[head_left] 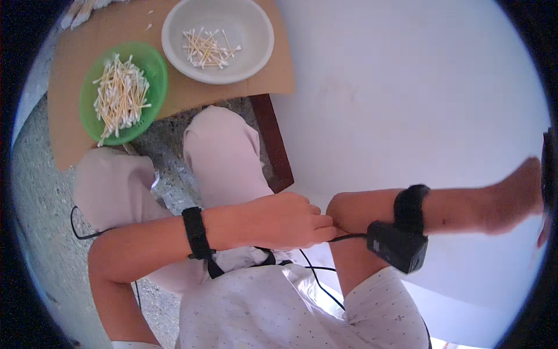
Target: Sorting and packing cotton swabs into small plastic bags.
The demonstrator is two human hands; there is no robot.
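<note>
My left hand [285, 222] reaches across my body to the inside of my right elbow. Its fingers are curled together at a thin black cable [350, 237], which runs from their tips to a small black box [397, 246] strapped on my right forearm. My right hand [517, 195] stretches out to the far right; it is smeared by motion and its fingers are hidden by a dark edge [547, 174]. Farther off, a green basket [158, 72] holds a heap of cotton swabs [122, 96], and a white bowl [256, 43] holds a smaller loose pile of cotton swabs [209, 49].
Both containers stand on a brown cardboard sheet [279, 75] beyond my knees. More swab bundles [81, 11] lie at the upper left. A pale, smooth surface [418, 93] fills the right side. Loose black cable [317, 276] hangs by my lap. Rough grey floor [43, 215] lies left.
</note>
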